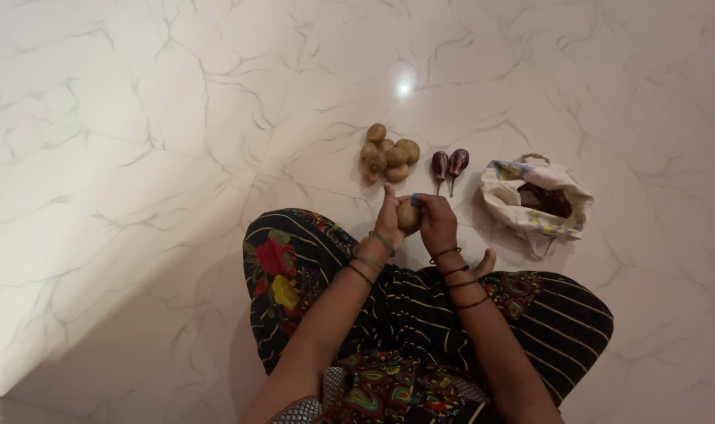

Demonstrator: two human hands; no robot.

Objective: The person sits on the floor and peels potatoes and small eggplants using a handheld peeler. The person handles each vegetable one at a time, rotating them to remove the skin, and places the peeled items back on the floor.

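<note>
I sit cross-legged on a white marble floor. My left hand (388,216) and my right hand (437,222) both grip one brown potato (407,213) held between them above my knees. Just beyond my hands lies a small pile of several potatoes (387,153) on the floor. To its right two small purple eggplants (449,165) lie side by side with stems pointing toward me.
A white cloth bag (535,200) with coloured print and a handle lies open on the floor at the right, with dark contents inside. My dark patterned striped skirt (420,306) covers my knees. A ceiling light glares off the floor (404,88).
</note>
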